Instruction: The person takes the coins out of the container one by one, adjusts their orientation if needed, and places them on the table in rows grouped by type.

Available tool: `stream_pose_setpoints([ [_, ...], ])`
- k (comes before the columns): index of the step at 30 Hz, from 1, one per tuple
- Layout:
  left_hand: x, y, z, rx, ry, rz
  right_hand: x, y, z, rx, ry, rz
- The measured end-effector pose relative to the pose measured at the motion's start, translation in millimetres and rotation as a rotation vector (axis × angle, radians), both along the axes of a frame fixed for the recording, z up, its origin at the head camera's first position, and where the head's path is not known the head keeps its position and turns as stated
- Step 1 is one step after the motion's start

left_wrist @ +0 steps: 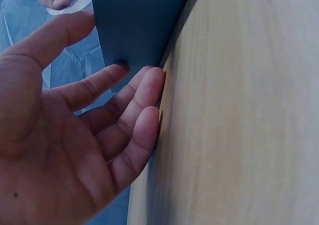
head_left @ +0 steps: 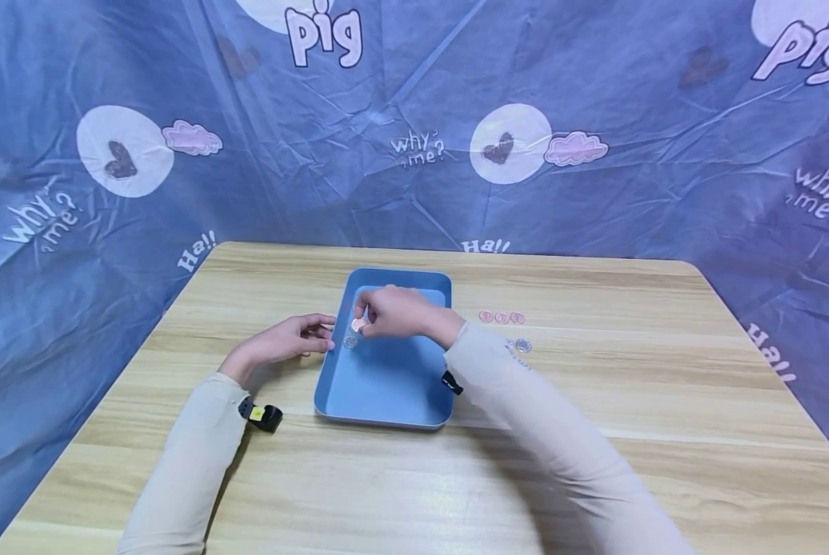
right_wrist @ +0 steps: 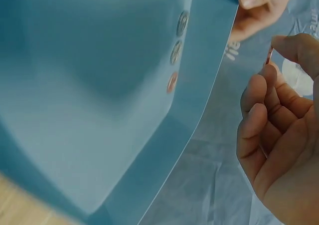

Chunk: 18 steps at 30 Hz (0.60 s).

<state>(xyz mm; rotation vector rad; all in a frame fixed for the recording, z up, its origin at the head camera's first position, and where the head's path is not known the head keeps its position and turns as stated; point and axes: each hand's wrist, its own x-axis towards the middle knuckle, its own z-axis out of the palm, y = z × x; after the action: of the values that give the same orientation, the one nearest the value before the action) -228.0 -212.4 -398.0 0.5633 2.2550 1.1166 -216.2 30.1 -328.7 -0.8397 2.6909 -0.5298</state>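
In the head view my right hand (head_left: 400, 312) is over the left side of a blue tray (head_left: 386, 393). Between its thumb and fingertips it pinches a copper-coloured coin (head_left: 358, 325); the right wrist view shows this coin (right_wrist: 269, 54) edge-on. Along the tray's wall, that same view has two silver coins (right_wrist: 176, 52) and a copper-coloured coin (right_wrist: 172, 82) lying in a row on the bottom. My left hand (head_left: 291, 339) is at the tray's left side, its thumb and index fingertips touching the wall, the other fingers (left_wrist: 149, 85) loosely bent near the tabletop.
Right of the tray, three copper-coloured coins (head_left: 502, 317) lie in a row on the wooden table (head_left: 629, 370). Nearer, a silver coin (head_left: 523, 346) lies partly beside my right sleeve (head_left: 546, 432). A blue printed cloth (head_left: 358, 193) hangs behind the table.
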Motion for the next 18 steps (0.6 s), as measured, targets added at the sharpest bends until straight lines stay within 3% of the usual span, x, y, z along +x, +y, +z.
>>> stream_pose_setpoints([
  [9,0.5,1.0,-0.3,-0.007,-0.004,0.008,-7.3,27.5,4.5,0.030,0.029,-0.061],
  [18,2.1,0.2,0.7,-0.002,0.000,0.002,-16.6,46.7,8.0,-0.052,0.024,-0.064],
])
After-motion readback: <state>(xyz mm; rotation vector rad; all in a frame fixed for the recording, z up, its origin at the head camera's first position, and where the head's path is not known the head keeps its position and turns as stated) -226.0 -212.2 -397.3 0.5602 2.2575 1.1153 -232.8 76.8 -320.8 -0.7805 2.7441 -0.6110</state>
